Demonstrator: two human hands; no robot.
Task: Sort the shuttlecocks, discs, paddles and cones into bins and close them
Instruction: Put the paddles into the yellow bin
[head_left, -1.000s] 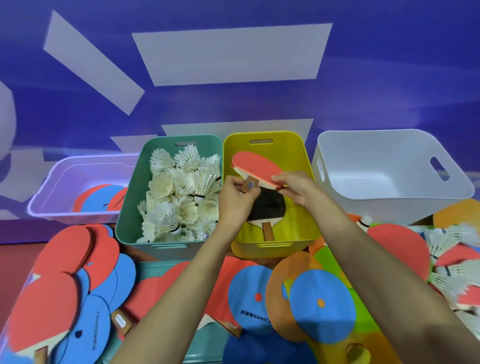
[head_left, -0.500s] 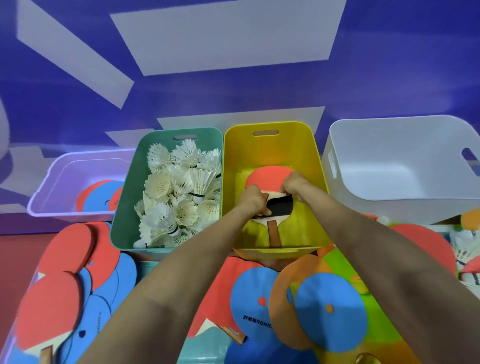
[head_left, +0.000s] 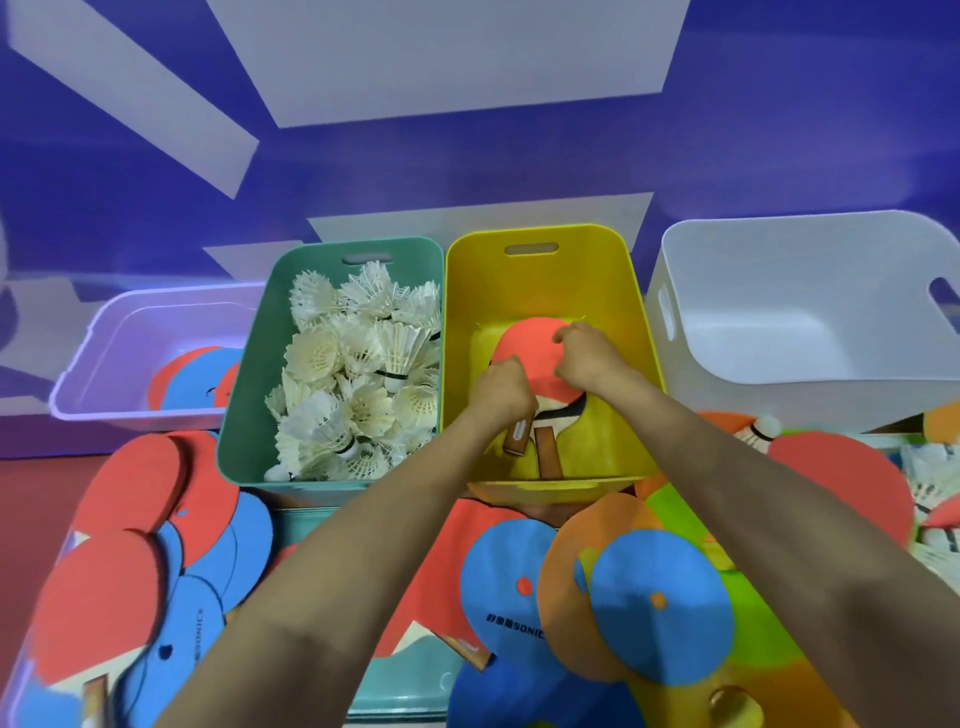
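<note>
— Where was the paddle (head_left: 524, 348) held?
— Low in the yellow bin (head_left: 608, 280), handle pointed back at the person. The left hand (head_left: 498, 389) was clamped at its neck, the right hand (head_left: 589, 361) pinched on the blade's edge.

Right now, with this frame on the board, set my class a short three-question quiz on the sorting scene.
1. Fill in: the teal bin holds white ____.
2. True or false: the left hand grips the red paddle by its handle.
3. Which bin is the red paddle in? A teal, B yellow, C white.
Key: 1 shuttlecocks; 2 true; 3 B, the yellow bin.
</note>
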